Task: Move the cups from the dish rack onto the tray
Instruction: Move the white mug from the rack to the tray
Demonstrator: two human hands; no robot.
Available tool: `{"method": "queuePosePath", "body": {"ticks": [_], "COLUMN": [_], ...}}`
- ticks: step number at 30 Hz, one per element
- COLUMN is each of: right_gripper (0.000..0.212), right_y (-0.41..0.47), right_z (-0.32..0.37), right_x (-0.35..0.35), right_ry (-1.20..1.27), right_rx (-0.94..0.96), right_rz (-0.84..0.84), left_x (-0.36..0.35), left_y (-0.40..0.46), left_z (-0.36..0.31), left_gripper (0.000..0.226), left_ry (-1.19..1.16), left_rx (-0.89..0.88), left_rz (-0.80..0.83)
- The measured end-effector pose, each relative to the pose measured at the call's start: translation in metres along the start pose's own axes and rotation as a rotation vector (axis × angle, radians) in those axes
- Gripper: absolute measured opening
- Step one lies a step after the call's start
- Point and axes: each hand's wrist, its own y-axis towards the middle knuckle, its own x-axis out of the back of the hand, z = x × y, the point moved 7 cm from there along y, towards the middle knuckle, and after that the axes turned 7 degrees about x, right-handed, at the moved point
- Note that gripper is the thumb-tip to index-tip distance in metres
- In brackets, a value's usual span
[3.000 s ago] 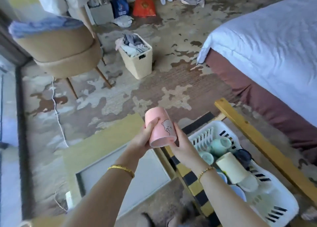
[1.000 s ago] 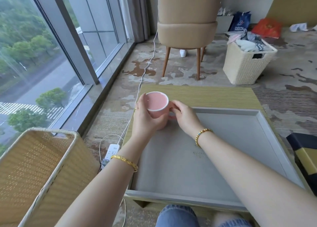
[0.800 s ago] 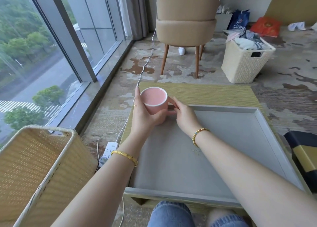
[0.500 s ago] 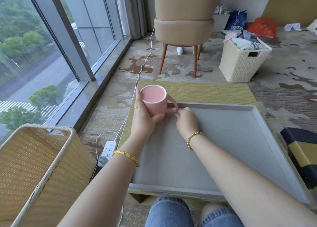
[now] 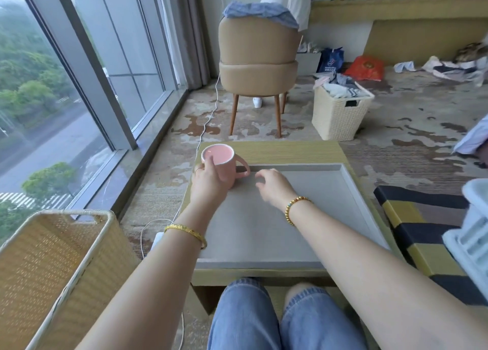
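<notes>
Cup: the pink ceramic mug with a white rim and loop handle (image 5: 221, 162) stands upright, mouth up, at the 11 o'clock corner of the shallow grey rectangular tray (image 5: 311, 217), its handle pointing toward 3 o'clock. Whether its base is fully down on the tray floor I cannot tell; the hand hides the foot.

Left hand: the left hand (image 5: 210, 178) wraps the mug's near side, thumb up at the rim, fingers curled round the body.

Right hand: the right hand (image 5: 272, 184) hovers just beside the handle at 3 o'clock of the mug, fingers loosely bent, holding nothing and not touching the cup.

Step in hand: seating the mug and letting go, by my reading.

Doing it well: feel the base sit flat before opening the fingers; slide the thumb off the rim outward, not inward, so the mug is not tipped; draw the hand back toward 6 o'clock, low and straight.

Placement: tucked into the corner, close to the tray's raised walls, it leaves most of the floor for the other cups.

Risk: the handle juts toward 3 o'clock, near the right hand's fingers; a careless sweep there could spin or knock the mug.

Next source: the white plastic dish rack (image 5: 472, 228) shows at the 3 o'clock edge of the view.
</notes>
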Motion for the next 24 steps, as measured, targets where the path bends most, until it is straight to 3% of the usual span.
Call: {"method": "queuePosePath", "body": {"ticks": [9,16,24], "right_gripper": [0.030,0.027,0.027], "right_y": [-0.090,-0.171,-0.264], "right_z": [0.013,-0.035,-0.106], "right_x": [0.108,0.185,0.251], "right_ry": [0.052,0.060,-0.015], "right_rx": [0.091,0.030,-0.095], "right_rz": [-0.279,-0.505,-0.659], "left_x": [0.013,0.009,-0.050], "left_y": [-0.077,-0.158,-0.255], "left_z": [-0.110,-0.192,-0.270], "left_gripper": [0.044,0.035,0.033], "left_ry": [-0.044,-0.112,-0.145], "left_rx": [-0.272,-0.519,-0.682], "left_rz": [0.073,0.151,0.311]}}
